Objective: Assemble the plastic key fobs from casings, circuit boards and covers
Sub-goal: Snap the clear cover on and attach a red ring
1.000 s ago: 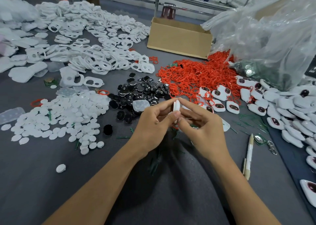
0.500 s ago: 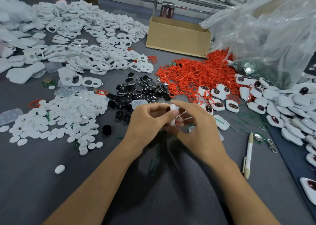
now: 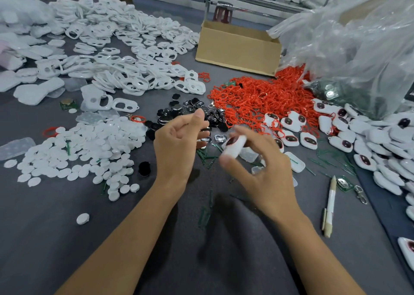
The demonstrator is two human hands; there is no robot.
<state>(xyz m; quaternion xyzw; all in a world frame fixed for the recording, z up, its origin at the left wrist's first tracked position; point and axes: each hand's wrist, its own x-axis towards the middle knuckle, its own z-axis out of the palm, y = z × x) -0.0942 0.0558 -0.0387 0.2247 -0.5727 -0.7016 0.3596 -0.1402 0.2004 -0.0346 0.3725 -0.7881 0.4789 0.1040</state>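
Note:
My right hand [image 3: 264,178] holds a white key fob [image 3: 234,145] with a dark oval window, pinched between thumb and fingers above the grey table; the hand is motion-blurred. My left hand [image 3: 179,146] hovers just left of it, fingers loosely spread and holding nothing. Behind the hands lies a heap of black shiny button inserts [image 3: 190,113]. White round covers [image 3: 83,151] are spread at the left. White casing frames [image 3: 125,70] are piled at the back left. Finished fobs [image 3: 367,142] lie at the right.
A mound of red rings [image 3: 257,97] sits beyond the hands, with a cardboard box [image 3: 237,50] behind it and a big clear plastic bag [image 3: 358,48] at the right. A pen [image 3: 330,205] lies at the right, green snippets [image 3: 206,214] on the table.
Both hands held the fob together before. Now my left hand has let go and drawn left, while my right hand carries the fob off to the right.

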